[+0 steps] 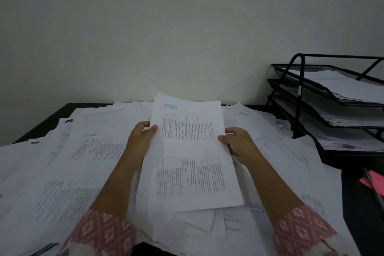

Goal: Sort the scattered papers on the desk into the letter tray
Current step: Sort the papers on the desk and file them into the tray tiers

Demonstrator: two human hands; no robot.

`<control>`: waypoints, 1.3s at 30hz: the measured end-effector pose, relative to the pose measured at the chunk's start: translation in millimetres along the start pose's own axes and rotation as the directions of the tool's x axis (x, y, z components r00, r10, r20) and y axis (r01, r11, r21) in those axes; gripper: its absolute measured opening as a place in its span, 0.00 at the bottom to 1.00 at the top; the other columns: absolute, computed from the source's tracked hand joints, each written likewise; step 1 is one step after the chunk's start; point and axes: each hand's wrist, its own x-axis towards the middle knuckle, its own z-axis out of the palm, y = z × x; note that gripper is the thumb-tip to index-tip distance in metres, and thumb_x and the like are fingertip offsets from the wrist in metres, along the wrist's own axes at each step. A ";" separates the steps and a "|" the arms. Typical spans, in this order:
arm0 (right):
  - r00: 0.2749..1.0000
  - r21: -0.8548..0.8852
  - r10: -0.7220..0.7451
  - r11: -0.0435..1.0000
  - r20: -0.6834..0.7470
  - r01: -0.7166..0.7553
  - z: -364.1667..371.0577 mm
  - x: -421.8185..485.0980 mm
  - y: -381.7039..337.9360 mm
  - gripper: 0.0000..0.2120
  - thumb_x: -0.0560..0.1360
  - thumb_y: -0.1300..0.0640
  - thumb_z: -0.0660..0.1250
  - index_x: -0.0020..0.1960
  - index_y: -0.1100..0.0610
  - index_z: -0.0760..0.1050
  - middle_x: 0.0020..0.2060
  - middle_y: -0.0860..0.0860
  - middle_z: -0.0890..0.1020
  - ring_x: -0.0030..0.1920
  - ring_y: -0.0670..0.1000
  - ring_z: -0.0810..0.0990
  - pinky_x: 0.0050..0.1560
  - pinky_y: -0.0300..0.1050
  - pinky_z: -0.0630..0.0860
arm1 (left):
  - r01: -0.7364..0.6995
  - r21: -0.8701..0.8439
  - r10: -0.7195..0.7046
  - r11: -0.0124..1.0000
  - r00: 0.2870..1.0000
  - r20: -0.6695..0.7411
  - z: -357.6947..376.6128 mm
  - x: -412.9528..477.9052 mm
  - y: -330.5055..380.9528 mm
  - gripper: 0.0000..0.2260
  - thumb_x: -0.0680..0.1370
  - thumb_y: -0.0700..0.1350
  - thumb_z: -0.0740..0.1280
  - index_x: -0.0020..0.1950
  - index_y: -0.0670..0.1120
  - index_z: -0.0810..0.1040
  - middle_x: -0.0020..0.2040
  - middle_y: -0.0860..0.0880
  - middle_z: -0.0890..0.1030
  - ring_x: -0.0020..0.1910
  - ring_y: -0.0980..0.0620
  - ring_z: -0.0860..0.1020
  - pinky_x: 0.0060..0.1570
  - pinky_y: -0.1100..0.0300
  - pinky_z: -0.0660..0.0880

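My left hand and right hand each clamp a side edge of the sheaf, thumbs on top. I'd square the sheets and keep them level so none slips. The letter tray stands beyond my right hand, to its right. Loose papers cover the bench under both hands, so I'd lift clear first and mind the tray's front rims.

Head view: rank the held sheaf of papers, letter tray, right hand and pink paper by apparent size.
1-2. The held sheaf and letter tray: about alike, unranked; the tray is farther away and cropped by the frame.
3. The right hand.
4. The pink paper, also cropped.
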 end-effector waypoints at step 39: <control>0.961 -0.486 -0.130 0.874 -0.246 -0.007 20.6 43.9 -22.3 0.21 0.73 0.67 0.67 0.63 0.71 0.69 0.58 0.63 0.77 0.57 0.60 0.77 0.55 0.49 0.75 | 0.081 0.069 -0.067 0.994 0.979 -0.192 -61.9 13.1 -18.0 0.17 0.80 0.40 0.61 0.68 0.41 0.67 0.65 0.43 0.73 0.61 0.44 0.73 0.53 0.53 0.70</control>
